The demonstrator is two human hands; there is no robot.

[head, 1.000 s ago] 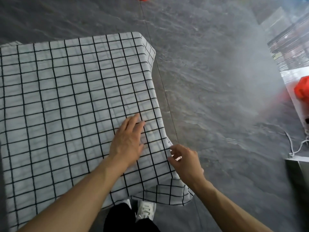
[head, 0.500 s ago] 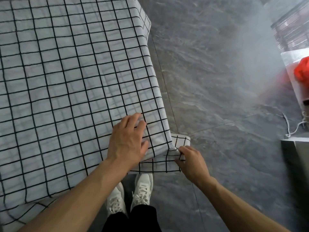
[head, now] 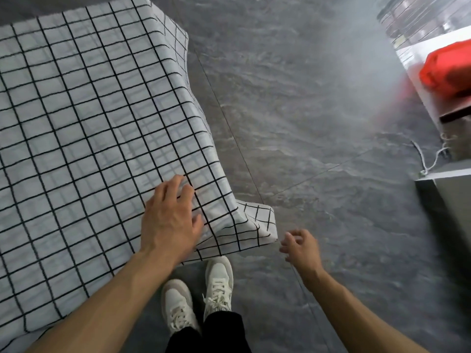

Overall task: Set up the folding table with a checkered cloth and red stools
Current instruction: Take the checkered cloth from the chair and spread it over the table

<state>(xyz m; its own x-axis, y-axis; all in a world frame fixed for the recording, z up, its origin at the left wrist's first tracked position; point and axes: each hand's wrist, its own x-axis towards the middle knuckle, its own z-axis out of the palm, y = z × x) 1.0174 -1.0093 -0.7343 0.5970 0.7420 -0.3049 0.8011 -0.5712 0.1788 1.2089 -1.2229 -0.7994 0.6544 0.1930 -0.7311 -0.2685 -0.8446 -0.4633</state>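
The checkered cloth point(head: 84, 128) is lying spread over the bench, draping past its right edge and near corner point(head: 257, 225). The left hand point(head: 170, 220) is pressing flat on the cloth by that corner, fingers straight. The right hand point(head: 300, 247) is hovering just beside the hanging corner, fingers loosely curled, gripping nothing. So the covering is looking nearly done; stools are not placed here. Something red point(head: 448, 70) is sitting on a ledge well apart. Grey floor point(head: 305, 123) is giving plenty of room to the right.
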